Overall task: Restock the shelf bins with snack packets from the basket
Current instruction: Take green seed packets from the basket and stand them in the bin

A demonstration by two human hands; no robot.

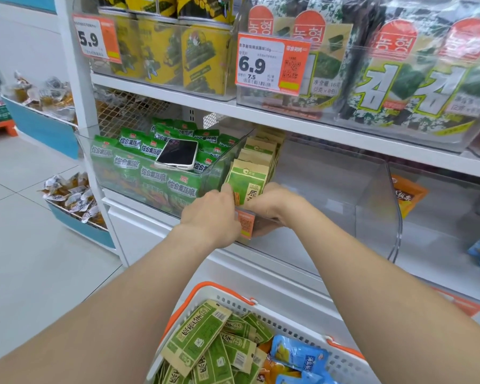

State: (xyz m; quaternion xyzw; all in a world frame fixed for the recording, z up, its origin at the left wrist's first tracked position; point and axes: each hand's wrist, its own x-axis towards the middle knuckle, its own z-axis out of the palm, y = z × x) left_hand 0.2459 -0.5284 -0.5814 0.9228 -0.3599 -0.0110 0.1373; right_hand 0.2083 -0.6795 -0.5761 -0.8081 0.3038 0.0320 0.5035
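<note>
White shelves fill the view. Both hands, left hand and right hand, pinch one green packet; their fingertips hide behind it. At 6 o'clock, the basket is cut off.

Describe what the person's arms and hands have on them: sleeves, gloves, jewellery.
Both forearms are bare up to the frame edge, with no sleeves in view. The left hand and right hand wear no gloves; no watch, bracelet or ring shows on the visible parts.
</note>
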